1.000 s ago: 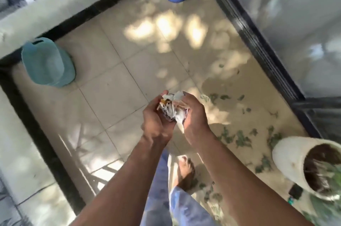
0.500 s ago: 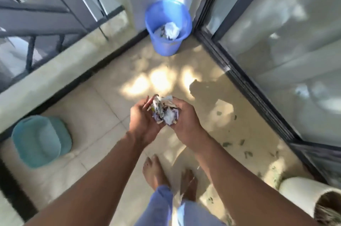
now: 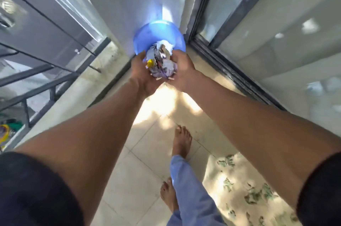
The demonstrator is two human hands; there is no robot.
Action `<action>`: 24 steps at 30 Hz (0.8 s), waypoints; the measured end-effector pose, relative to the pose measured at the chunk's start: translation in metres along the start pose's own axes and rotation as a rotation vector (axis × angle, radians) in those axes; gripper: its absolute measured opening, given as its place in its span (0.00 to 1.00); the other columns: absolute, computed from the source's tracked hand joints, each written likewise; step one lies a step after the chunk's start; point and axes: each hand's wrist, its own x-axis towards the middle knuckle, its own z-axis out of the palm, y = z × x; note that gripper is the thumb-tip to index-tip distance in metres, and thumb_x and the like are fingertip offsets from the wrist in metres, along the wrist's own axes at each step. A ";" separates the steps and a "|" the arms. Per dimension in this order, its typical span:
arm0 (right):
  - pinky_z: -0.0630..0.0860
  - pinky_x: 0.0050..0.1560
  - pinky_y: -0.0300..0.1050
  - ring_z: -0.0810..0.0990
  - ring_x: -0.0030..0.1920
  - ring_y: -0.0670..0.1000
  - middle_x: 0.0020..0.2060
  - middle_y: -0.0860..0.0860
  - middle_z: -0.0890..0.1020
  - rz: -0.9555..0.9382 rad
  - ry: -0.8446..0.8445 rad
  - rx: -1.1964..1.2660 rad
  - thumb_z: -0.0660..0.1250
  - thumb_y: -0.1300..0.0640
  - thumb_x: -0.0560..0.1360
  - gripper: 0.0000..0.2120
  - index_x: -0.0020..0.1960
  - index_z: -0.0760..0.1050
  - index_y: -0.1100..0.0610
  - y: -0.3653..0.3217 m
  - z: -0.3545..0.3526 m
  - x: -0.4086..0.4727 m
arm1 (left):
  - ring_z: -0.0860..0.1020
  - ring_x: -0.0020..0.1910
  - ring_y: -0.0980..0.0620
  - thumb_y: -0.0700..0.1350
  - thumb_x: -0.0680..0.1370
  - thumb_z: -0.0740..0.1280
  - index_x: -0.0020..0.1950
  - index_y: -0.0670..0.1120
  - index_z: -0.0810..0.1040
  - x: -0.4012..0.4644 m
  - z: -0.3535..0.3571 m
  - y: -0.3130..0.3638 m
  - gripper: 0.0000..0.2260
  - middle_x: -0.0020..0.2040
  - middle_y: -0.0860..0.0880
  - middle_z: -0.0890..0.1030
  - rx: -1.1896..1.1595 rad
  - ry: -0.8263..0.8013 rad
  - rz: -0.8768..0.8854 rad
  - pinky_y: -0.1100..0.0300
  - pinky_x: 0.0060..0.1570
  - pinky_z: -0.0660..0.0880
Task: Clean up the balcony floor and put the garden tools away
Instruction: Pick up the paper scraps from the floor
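Both hands cup a wad of crumpled paper scraps at centre frame, slightly above the middle; left hand curled under and along its left side, right hand curled round its right side, palms facing in, wad pressed between them; a yellow bit shows on the wad's left edge; wad held in front of the near rim of a blue bin, which stands at upper centre in the corner against the white wall; white paper visible inside the bin, just past the wad; dark-framed glass sliding door runs along the right side of the frame; grey metal railing fills the upper left, above a pale ledge; tiled balcony floor below, sun patches under the hands; two bare feet and a blue trouser leg at lower centre; scattered green leaf bits lie on the tiles at lower right; frame blurred, finger detail unclear.
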 end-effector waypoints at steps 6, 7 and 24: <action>0.76 0.39 0.44 0.83 0.38 0.56 0.50 0.57 0.85 0.012 0.019 0.062 0.55 0.37 0.81 0.27 0.60 0.79 0.58 -0.051 0.018 0.026 | 0.81 0.57 0.38 0.61 0.82 0.59 0.54 0.36 0.77 0.059 0.007 0.046 0.27 0.58 0.36 0.81 -0.129 0.014 -0.071 0.46 0.58 0.80; 0.78 0.42 0.44 0.83 0.42 0.57 0.57 0.58 0.84 0.021 0.031 0.109 0.57 0.35 0.79 0.30 0.67 0.77 0.58 -0.054 0.019 0.029 | 0.79 0.62 0.38 0.60 0.82 0.60 0.57 0.36 0.76 0.064 0.008 0.047 0.25 0.64 0.36 0.78 -0.162 0.008 -0.069 0.44 0.65 0.76; 0.71 0.35 0.42 0.76 0.31 0.52 0.35 0.54 0.78 0.164 0.459 -0.096 0.63 0.51 0.82 0.13 0.40 0.76 0.54 0.111 -0.043 -0.047 | 0.79 0.43 0.47 0.47 0.84 0.63 0.62 0.45 0.81 0.041 -0.086 -0.045 0.11 0.52 0.44 0.85 1.116 0.019 -0.417 0.52 0.51 0.76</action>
